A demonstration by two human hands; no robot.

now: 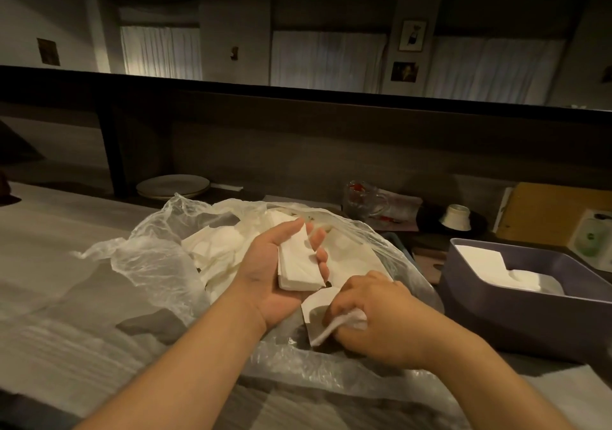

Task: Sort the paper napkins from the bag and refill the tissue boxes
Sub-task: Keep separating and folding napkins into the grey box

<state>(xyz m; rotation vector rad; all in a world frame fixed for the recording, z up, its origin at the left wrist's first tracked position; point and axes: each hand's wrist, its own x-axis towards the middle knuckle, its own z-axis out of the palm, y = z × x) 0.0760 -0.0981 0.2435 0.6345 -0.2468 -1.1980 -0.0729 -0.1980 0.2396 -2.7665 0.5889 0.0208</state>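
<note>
At the centre of the frame we see our left hand (pixel 281 264) turned palm up, its fingers curled round a neat stack of folded napkins (pixel 298 264) that it holds just above the plastic bag (pixel 149 257). Lower and to the right, our right hand (pixel 374 317) is palm down with its fingers bent, pinching a single crumpled napkin (pixel 334 328) at the bag's near edge; the two hands sit close together but do not touch.

The clear, wrinkled bag lies open on the table (pixel 49 264), spreading from the centre left to the lower middle of the frame, and a loose heap of white napkins (pixel 212 247) shows inside it behind the left hand.

At the right of the frame stands an open grey tissue box (pixel 490 297), apart from the bag, with white napkins (pixel 490 264) lying flat inside it.

Further back, a stack of pale plates (pixel 172 185) sits at the upper centre left. A glass mug (pixel 364 199) and a small pale bowl, upside down (pixel 457 217), sit at the upper centre right, and a brown board (pixel 546 214) leans at the far right.
</note>
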